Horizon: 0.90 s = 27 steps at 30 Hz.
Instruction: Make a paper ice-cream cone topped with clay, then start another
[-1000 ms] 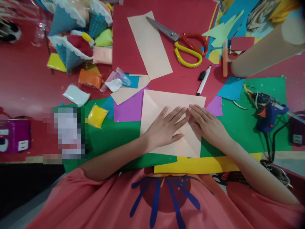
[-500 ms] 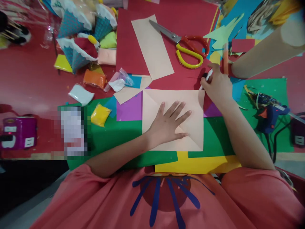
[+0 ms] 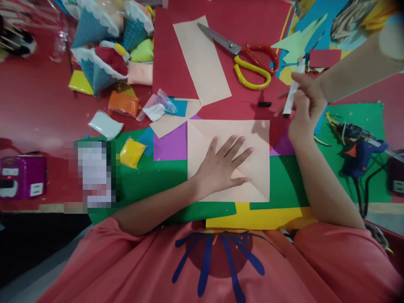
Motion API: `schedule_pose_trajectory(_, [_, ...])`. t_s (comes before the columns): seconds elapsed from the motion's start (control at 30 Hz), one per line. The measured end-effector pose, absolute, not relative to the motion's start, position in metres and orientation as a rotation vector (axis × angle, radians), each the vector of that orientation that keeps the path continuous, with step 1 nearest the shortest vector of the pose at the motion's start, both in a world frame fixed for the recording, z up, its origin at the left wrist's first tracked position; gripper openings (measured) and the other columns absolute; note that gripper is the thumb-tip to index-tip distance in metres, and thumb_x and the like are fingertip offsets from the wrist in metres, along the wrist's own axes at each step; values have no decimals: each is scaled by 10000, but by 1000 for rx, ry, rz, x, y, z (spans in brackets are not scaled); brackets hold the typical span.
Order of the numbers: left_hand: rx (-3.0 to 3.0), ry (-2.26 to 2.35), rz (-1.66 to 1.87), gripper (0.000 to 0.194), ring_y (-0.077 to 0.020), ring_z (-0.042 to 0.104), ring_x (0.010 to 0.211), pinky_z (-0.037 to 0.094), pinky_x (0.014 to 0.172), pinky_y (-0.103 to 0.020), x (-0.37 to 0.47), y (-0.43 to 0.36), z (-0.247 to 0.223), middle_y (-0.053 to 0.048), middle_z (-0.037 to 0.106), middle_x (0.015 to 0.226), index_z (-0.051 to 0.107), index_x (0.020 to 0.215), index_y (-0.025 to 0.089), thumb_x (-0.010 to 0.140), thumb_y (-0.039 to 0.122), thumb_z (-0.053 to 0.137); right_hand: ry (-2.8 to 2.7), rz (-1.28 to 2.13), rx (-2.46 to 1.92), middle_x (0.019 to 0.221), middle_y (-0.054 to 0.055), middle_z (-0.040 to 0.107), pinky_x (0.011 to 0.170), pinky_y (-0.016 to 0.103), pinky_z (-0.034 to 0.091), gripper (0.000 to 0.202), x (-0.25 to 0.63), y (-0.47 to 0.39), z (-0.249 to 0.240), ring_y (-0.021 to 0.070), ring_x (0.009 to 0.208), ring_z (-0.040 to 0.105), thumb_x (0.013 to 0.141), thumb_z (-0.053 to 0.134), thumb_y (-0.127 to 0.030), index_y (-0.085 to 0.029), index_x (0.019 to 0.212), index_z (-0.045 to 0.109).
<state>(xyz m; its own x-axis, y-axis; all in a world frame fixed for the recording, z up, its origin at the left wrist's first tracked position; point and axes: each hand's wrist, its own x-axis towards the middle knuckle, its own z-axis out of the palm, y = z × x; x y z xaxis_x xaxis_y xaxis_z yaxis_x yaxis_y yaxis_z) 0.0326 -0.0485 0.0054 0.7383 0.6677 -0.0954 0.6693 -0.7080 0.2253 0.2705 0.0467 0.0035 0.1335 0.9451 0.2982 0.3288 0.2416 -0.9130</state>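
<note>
My left hand lies flat with spread fingers on a cream sheet of paper, which shows diagonal creases. To the right of that sheet, my right hand is raised and holds a white marker between thumb and fingers. The marker's black end points down toward me. A small black cap lies on the red paper left of the marker. Further back, scissors with one red and one yellow handle rest partly over a cream paper strip.
Clay packets, among them a yellow one and an orange one, and blue cone-shaped crafts stand at left. A cardboard tube and a blue glue gun are at right. Under the sheet lies green paper.
My right hand has moved right and lifted with the marker, away from the sheet's far right corner. The black cap now lies apart on the red paper. My left hand has stayed in place.
</note>
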Motion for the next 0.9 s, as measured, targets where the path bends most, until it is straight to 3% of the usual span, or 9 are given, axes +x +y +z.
schedule_pose_trajectory(0.17, [2713,1056,-30,811,-362,219,1526,185,1186,-671,33,-48,3,-153,223,1654,165,1586,178,948,624,393,-1277,723,-1139,1025,49,684,469,269,418,400,251,29,14,217,863,714,802,642,-607,-313,1071,602])
schedule_pose_trajectory(0.27, [2714,1070,-25,784,-362,230,1523,194,1187,-657,32,-49,4,-177,233,1647,175,1582,151,959,565,412,-1258,820,-1131,976,49,708,421,256,391,478,244,25,14,210,805,722,751,654,-684,-321,1050,570])
schedule_pose_trajectory(0.37, [2716,1113,39,793,-409,233,1516,213,1173,-648,33,-52,4,-222,230,1636,233,1572,182,931,583,473,-1202,788,-1166,992,23,729,405,245,372,412,235,23,15,139,616,664,751,718,-616,-302,911,504])
schedule_pose_trajectory(0.47, [2710,1155,88,797,-443,241,1504,211,1165,-649,37,-57,4,-258,250,1617,299,1546,173,908,603,507,-1143,923,-1170,870,1,741,396,250,391,394,222,17,16,87,430,543,850,608,-628,-264,785,473])
schedule_pose_trajectory(0.6, [2720,1155,128,727,-440,291,1484,221,1166,-638,43,-63,4,-256,292,1600,406,1484,175,902,596,522,-1065,1306,-1104,766,8,715,490,276,505,479,207,11,17,123,514,615,898,462,-699,-272,997,656])
schedule_pose_trajectory(0.73, [2741,1153,163,689,-410,346,1462,259,1156,-620,42,-63,4,-259,349,1570,437,1460,178,921,604,482,-1101,1420,-1130,757,7,670,539,241,515,384,201,14,15,116,635,638,890,582,-593,-242,931,731])
schedule_pose_trajectory(0.9, [2785,1150,223,538,-326,428,1427,361,1115,-533,35,-54,6,-174,450,1529,455,1454,273,988,532,386,-1229,1292,-1252,639,-28,619,471,219,455,161,201,23,15,94,539,577,853,684,-367,-217,800,656])
